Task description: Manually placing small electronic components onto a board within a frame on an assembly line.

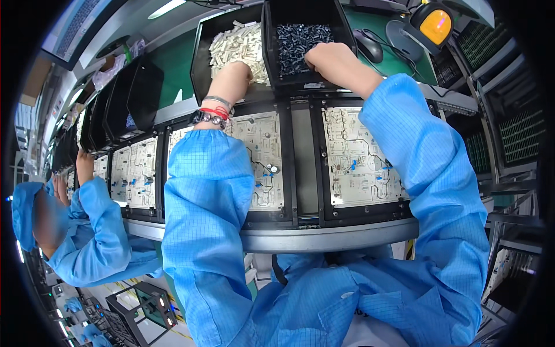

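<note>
My left hand (232, 80), with a red cord and beaded bracelets at the wrist, reaches down into a black bin (200, 63) of white elongated parts (237, 45). Its fingers are hidden behind the back of the hand. At the neighbouring bin of small dark parts (298, 40), my right hand (334, 61) is closed, fingers curled down at the parts' right side; anything between the fingertips is hidden. Below the hands, two pale circuit boards sit in black frames: a left circuit board (263, 156), partly covered by my left sleeve, and a right circuit board (355, 159). Both carry small blue components.
A black mouse (369, 46) with its cable and a yellow-and-black device (435, 24) stand at the back right. Racks of boards (520, 136) line the right side. More black bins (139, 87) and another framed board (133, 173) are to the left, where a co-worker in blue (98, 243) works.
</note>
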Motion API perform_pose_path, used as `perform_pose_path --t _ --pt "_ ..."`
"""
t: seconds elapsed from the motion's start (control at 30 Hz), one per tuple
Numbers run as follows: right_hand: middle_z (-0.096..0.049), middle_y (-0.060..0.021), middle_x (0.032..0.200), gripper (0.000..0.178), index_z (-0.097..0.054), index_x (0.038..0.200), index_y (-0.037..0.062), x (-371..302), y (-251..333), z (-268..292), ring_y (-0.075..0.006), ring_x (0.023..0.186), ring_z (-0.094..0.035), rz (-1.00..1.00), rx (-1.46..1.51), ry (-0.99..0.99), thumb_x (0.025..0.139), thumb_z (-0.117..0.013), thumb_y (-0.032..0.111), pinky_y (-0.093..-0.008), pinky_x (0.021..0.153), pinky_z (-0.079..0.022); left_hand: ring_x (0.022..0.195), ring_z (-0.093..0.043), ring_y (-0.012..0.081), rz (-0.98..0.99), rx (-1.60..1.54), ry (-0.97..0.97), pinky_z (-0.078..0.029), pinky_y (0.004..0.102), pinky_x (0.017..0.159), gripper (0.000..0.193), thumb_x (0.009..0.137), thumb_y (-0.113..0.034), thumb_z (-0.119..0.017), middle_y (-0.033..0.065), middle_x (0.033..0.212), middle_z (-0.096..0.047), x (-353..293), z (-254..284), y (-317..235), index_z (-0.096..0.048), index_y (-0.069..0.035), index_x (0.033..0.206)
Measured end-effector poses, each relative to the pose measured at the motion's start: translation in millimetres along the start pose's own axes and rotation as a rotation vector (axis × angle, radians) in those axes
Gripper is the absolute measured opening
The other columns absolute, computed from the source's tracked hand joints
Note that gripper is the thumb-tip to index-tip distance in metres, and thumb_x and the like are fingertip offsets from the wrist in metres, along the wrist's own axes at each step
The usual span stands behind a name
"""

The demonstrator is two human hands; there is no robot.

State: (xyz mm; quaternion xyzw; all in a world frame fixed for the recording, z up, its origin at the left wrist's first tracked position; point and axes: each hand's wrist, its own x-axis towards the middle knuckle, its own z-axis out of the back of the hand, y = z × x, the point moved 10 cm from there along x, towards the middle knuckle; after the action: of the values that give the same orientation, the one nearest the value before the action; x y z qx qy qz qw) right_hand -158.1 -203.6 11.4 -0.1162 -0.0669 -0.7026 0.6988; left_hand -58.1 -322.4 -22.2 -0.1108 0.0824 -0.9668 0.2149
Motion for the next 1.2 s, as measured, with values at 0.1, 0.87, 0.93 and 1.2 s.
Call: perform_pose_path --t 0.1,0.87,0.93,1.2 --pt "-0.063 -0.0157 0.077 0.009 -0.061 0.076 0.0034 -2 -2 10 -0.0327 0.078 -0.063 0.007 -0.019 -0.087 0.072 -0.054 0.002 -0.0414 0.066 -0.052 0.078 -0.063 0.0325 -0.048 0.011 0.063 -0.05 0.0379 0.072 0.009 0.073 -0.006 -0.06 0.0163 0.078 -0.064 5 -5 1 -0.068 -0.007 0.078" --pt "-0.059 -0.0082 0.085 0.012 -0.061 0.088 0.0031 -209 50 22 -0.0244 0.079 -0.057 0.043 0.705 0.022 0.077 -0.063 0.005 -0.0323 0.071 -0.047 0.095 -0.061 0.0223 -0.075 -1.598 -0.007 -0.047 0.0313 0.088 0.02 0.08 0.007 -0.052 0.0151 0.111 -0.059 -105 48 -154 -0.064 0.002 0.096" --pt "-0.059 -0.0056 0.084 0.012 -0.062 0.084 0.006 -216 54 17 -0.0249 0.084 -0.054 0.088 0.679 -0.009 0.072 -0.066 0.005 -0.0344 0.075 -0.045 0.095 -0.061 0.0208 -0.067 -1.604 0.031 -0.046 0.0291 0.087 0.02 0.079 0.008 -0.053 0.0121 0.113 -0.056 -111 39 -173 -0.064 0.002 0.095" --pt "-0.058 -0.0045 0.083 0.011 -0.061 0.081 0.0064 -223 55 10 -0.0238 0.083 -0.054 0.097 0.702 -0.042 0.072 -0.066 0.005 -0.0339 0.076 -0.043 0.096 -0.06 0.0185 0.083 -1.62 0.01 -0.045 0.0272 0.087 0.019 0.078 0.01 -0.056 0.0102 0.11 -0.056 -114 19 -198 -0.064 0.004 0.095"
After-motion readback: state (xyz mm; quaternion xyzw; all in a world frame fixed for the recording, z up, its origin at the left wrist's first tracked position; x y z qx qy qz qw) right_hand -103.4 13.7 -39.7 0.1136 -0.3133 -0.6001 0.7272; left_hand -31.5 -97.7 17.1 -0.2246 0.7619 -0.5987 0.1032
